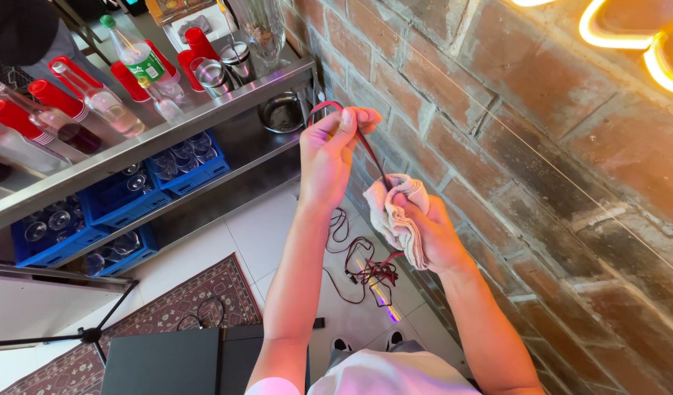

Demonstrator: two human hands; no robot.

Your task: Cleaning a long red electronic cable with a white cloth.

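My left hand [335, 150] is raised and pinches a thin red-and-black cable [367, 146] near its upper loop. My right hand [424, 227] grips a crumpled beige cloth [395, 208] that is wrapped around the same cable lower down. The cable runs taut between the two hands, then hangs to the floor, where it lies in a tangle [369, 271] by the wall. Both hands are close to the brick wall [512, 146].
A steel shelf unit [204, 117] on the left carries bottles, red cups [58, 95] and metal tumblers [212, 73]; blue crates of glasses [182, 164] sit below. A patterned rug [197, 300], a black box [175, 362] and a tripod leg lie on the white tiled floor.
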